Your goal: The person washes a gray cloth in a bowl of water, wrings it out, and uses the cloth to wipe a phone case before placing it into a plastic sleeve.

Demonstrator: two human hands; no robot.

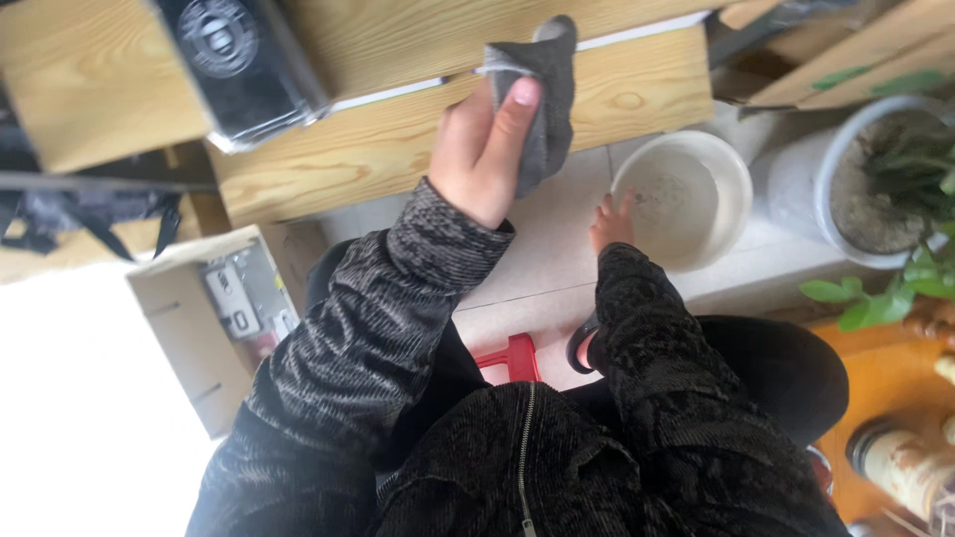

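Overhead, left hand (487, 149) pinches a grey cloth (542, 94) against the light wooden shelf's (398, 139) front edge; right hand (610, 224), fingers spread, touches the round white basin's (731, 179) rim.

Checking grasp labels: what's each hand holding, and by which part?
Left hand holds a grey cloth, pinched near its lower edge against the wooden shelf. Right hand holds nothing; it reaches toward the white basin's rim.

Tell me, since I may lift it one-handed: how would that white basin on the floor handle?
The white basin looks thin-walled, so probably light. It seems to hold some cloudy water, which would likely slosh if tilted. The right hand rests at its rim; the left hand holds a floppy grey cloth.
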